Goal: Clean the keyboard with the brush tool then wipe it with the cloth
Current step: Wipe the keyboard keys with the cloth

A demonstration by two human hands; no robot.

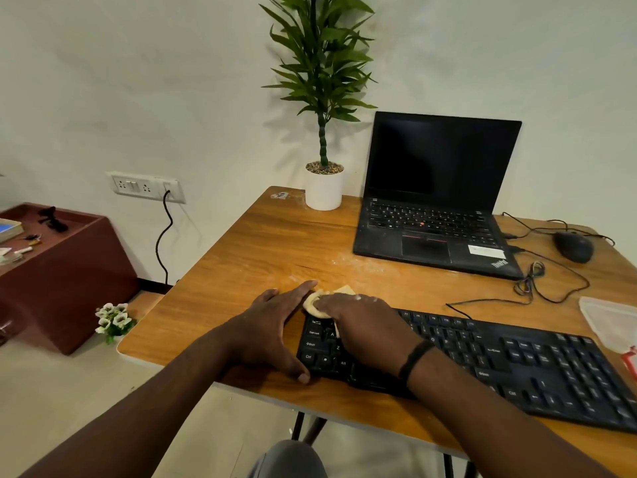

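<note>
With our left hand (272, 331) flat-fingered against the keyboard (482, 360) at the table's (241, 257) near-left edge, our right hand (362, 326) presses the cloth (315, 302), fingers straight, risking snagged keycaps.

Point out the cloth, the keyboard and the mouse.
cloth (315, 304): head view, on the folded edge showing past the right hand's fingers.
keyboard (537, 367): head view, on the keys right of centre.
mouse (573, 246): head view, on its top shell.
</note>
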